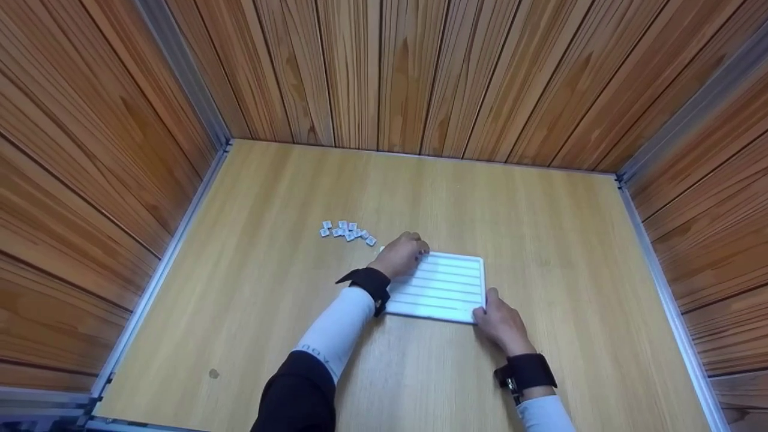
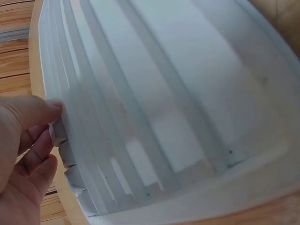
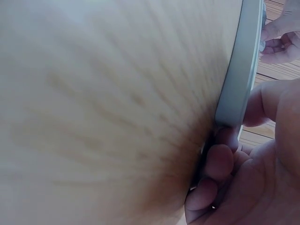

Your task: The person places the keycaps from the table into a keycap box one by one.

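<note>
The white board [image 1: 450, 288] is near the middle of the bench [image 1: 540, 228]. At its 11 o'clock, the left hand [image 1: 401, 255] pinches a little tile [image 2: 57, 131]; at 4 o'clock, the right hand [image 1: 501, 321] grips the corner. If the right hand tips it, the lined-up tiles [image 2: 74, 177] could slide out.

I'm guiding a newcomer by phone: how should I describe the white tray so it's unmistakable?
Start at the wooden table inside the plank walls and look near its middle. The white tray is the flat rectangle there. Unlike the small loose tiles beyond it to the left, it is one large piece crossed by long parallel ridges.
</note>
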Demonstrator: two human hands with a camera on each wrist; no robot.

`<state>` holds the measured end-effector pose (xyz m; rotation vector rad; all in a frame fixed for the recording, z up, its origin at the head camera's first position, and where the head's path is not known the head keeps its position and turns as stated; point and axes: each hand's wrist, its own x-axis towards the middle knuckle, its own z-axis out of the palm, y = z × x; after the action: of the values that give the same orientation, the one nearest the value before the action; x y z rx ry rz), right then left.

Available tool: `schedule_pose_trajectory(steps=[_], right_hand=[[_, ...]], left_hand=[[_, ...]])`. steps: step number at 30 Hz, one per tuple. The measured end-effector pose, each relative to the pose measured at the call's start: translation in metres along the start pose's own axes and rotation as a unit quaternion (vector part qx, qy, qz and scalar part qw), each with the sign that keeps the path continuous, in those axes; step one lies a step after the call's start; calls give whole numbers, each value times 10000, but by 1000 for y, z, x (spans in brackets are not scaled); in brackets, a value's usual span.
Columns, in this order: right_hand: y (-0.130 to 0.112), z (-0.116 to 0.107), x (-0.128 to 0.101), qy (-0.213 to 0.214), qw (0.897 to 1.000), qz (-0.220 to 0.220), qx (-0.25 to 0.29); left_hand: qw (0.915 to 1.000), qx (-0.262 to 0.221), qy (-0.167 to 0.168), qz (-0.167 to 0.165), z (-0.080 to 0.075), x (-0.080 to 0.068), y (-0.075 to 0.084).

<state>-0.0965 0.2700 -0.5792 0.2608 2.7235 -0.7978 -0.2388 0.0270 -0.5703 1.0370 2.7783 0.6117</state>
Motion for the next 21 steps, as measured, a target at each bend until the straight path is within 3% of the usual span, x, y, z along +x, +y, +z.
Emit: schedule_pose_trajectory(steps=[12,21], right_hand=[[-1,-1,0,-79,9999,138,11],[-1,0,0,-52,10000,54,27]], left_hand=[[9979,526,386,-41,3,0,2],[9985,454,87,-284,1,2,3]])
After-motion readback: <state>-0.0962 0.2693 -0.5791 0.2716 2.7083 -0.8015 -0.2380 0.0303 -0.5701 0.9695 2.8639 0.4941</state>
